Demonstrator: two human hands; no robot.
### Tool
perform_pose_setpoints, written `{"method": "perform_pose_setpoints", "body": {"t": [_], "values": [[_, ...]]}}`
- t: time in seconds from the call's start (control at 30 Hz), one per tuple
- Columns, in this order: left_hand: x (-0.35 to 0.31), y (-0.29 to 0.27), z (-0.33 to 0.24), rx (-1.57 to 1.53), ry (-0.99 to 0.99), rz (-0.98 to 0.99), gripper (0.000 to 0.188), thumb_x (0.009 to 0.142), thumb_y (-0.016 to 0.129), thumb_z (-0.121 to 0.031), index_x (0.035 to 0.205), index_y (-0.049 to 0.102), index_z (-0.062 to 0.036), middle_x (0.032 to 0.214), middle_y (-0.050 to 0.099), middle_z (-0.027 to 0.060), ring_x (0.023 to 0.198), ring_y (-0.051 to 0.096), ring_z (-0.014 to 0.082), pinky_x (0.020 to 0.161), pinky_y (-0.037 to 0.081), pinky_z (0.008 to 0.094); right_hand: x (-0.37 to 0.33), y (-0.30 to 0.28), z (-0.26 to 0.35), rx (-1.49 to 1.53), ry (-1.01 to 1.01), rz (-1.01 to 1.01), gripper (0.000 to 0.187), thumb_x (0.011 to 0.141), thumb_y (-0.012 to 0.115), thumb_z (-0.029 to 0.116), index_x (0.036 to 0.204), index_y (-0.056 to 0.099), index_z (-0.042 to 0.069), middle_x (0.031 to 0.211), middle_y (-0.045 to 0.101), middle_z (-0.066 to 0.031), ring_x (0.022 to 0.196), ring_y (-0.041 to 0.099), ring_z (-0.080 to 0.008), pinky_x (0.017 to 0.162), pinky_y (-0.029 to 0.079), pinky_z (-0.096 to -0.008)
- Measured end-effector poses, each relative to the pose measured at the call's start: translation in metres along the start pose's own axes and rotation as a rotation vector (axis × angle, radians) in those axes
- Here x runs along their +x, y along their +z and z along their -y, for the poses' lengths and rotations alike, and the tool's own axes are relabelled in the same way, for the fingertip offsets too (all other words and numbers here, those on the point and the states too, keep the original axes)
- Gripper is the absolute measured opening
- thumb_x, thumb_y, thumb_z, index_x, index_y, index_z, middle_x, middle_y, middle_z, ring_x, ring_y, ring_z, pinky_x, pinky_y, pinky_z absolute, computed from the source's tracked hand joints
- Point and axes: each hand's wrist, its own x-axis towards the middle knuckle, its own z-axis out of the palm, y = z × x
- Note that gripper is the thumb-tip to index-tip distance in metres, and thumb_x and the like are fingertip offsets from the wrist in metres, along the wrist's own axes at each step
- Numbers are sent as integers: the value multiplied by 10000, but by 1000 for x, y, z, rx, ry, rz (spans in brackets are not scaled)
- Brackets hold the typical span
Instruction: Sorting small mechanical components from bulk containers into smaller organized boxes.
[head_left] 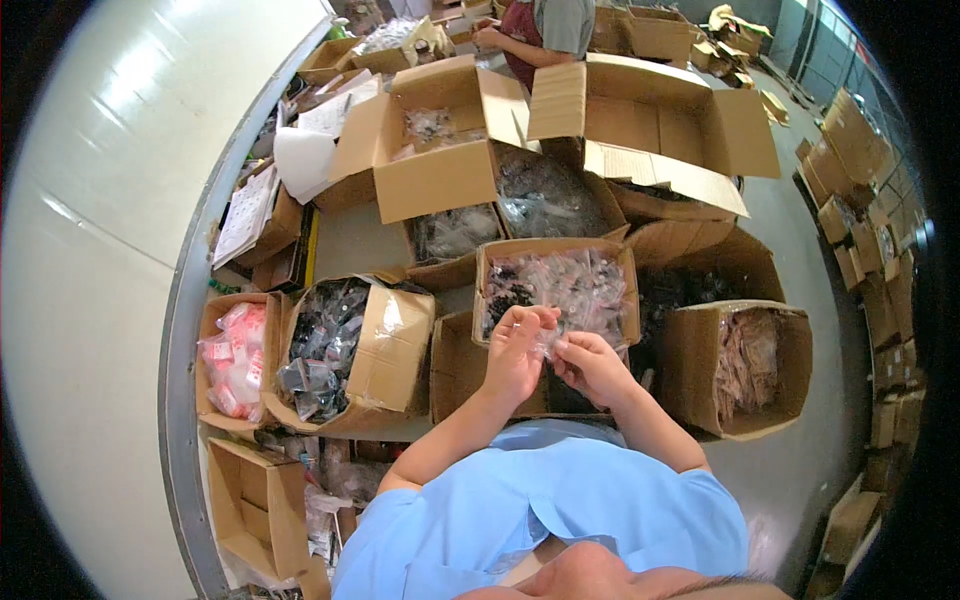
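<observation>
Both my hands meet over the near edge of a small cardboard box (485, 290) filled with little clear plastic bags (575, 280), some with dark pieces inside. Between my fingers is a small clear plastic bag (547, 343); what it contains is too small to make out. My left hand (518, 358) pinches it from the left, thumb and fingers closed. From the right, my right hand (592, 368) grips it with bent fingers. Below my wrists stands a cardboard box (460, 365), its inside partly hidden by my arms.
Left are boxes of pink-and-white packets (235, 360) and dark bagged parts (325, 345). At right, a box holds brown packets (747, 365). Open cartons (435, 190) (655, 130) stand beyond. Another person (545, 40) works at the far side. Papers (245, 215) lie far left.
</observation>
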Motion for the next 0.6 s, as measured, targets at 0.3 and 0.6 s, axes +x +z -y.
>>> {"method": "perform_pose_setpoints", "body": {"t": [0.3, 0.6], "values": [[-22, 0, 2, 686, -98, 308, 157, 850, 648, -75, 804, 501, -44, 793, 500, 13, 746, 467, 83, 667, 377, 222, -12, -60, -83, -1736, 68, -216, 183, 811, 504, 114, 937, 630, 74, 968, 633, -147, 862, 631, -308, 718, 522, -401], [-37, -5, 5, 1213, -144, 282, 281, 827, 692, -236, 803, 493, -39, 643, 455, -46, 582, 382, 26, 503, 324, 192, -4, -55, -95, -1701, 188, -138, 220, 852, 467, 151, 960, 645, 83, 1003, 603, -152, 963, 585, -301, 766, 511, -385]]}}
